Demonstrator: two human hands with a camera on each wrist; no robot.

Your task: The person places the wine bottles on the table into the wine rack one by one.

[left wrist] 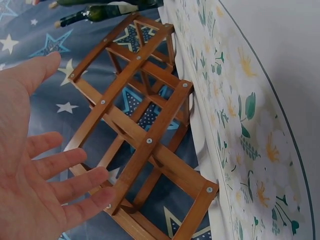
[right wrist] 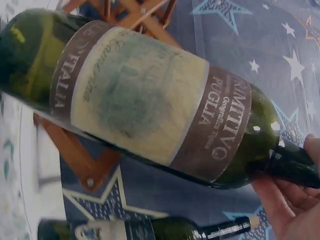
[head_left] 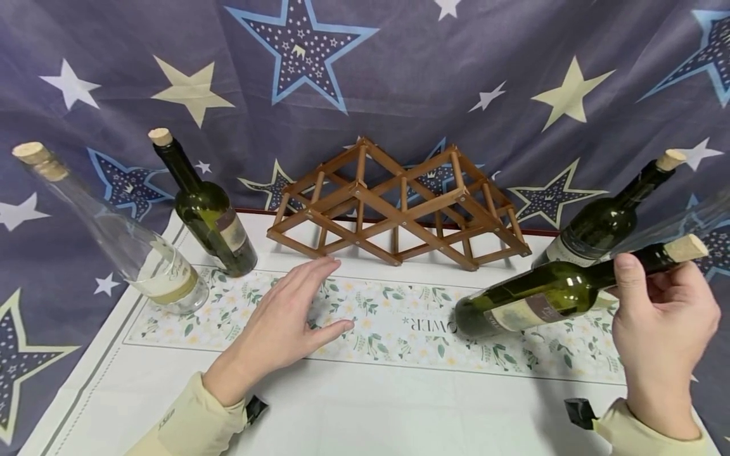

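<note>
I have the bottle (head_left: 533, 297) by the neck on the right side of the desk (head_left: 399, 405), its body above the flowered runner (head_left: 356, 316) and in front of a second, corked dark bottle (head_left: 601, 228). It is dark green glass, glossy around the shoulder, and through the right wrist camera I can see its label (right wrist: 140, 95) well: a cream panel with a blurred greenish picture, brown bands at both ends, pale lettering that includes "PUGLIA". A pale cork (head_left: 687, 247) plugs the mouth. From the head camera, the long axis runs mostly sideways, tipped rather than upright: base to the left and lower in view, neck and cork to the right and slightly higher. The label faces my side. I can't tell whether the base touches the runner. My right grip (head_left: 664, 320) is closed around the neck just below the cork, thumb along the near side. My left grip (head_left: 279, 316) is spread wide with nothing in it, thumb apart from the fingers, near the wooden rack (head_left: 412, 223).
</note>
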